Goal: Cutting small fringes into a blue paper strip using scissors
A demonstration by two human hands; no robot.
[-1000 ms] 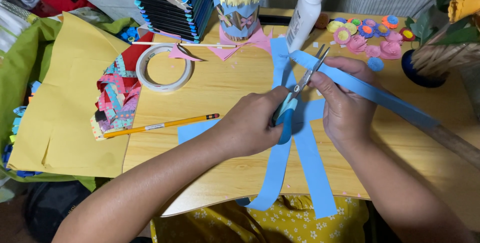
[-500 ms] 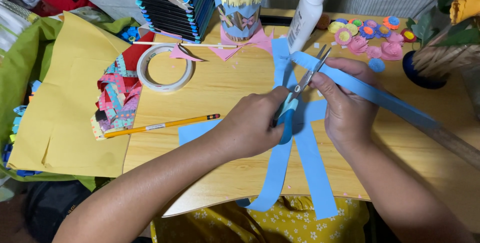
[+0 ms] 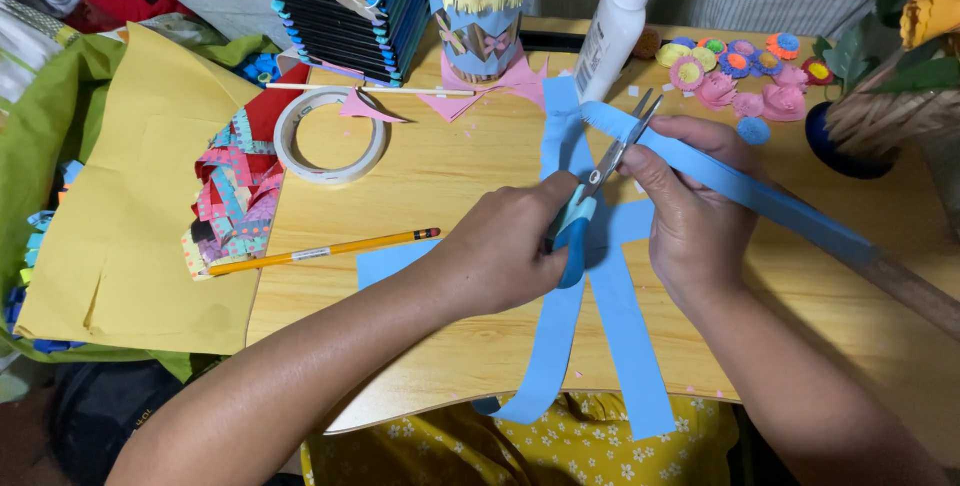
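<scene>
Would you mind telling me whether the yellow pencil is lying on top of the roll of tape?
No, the yellow pencil lies flat on the wooden table, apart from the roll of tape, which sits farther back.

Left hand (image 3: 500, 251) works scissors (image 3: 592, 196) (blades parted) at blue-wrapped stick (image 3: 760, 196).

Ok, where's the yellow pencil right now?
In the head view the yellow pencil lies on the wooden table, left of the left hand, just below the roll of tape and beside the stack of patterned paper.
</scene>
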